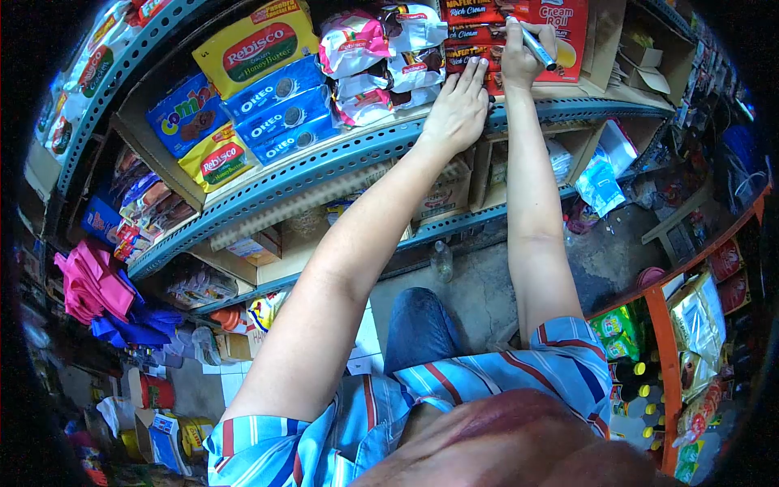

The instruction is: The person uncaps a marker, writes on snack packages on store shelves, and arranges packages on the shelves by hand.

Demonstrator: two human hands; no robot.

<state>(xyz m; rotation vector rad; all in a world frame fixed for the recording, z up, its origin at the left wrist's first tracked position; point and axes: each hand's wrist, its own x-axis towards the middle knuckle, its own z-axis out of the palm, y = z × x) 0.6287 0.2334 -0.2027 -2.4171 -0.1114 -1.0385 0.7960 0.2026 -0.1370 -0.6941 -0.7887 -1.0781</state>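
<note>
My right hand [523, 65] is closed around a marker pen [538, 47] with a white-and-blue barrel and a dark end. It is over the right end of the stacked red-brown Wafer Time packs [475, 34], beside a red Cream Roll pack [565, 36]. Against the lower packs in that stack, my left hand [457, 114] lies with its fingers stretched out. Whether the pen's tip touches a pack is hidden by my right hand. White-and-pink Rebisco packs [355, 45] sit just left of my left hand.
Blue Oreo packs [280, 118] and yellow Rebisco cracker packs [260, 49] fill the shelf's left side. A perforated blue metal edge [324, 146] runs along its front. Pink cloth [93, 280] hangs at left. An orange rack post [661, 365] stands at right, near my elbow.
</note>
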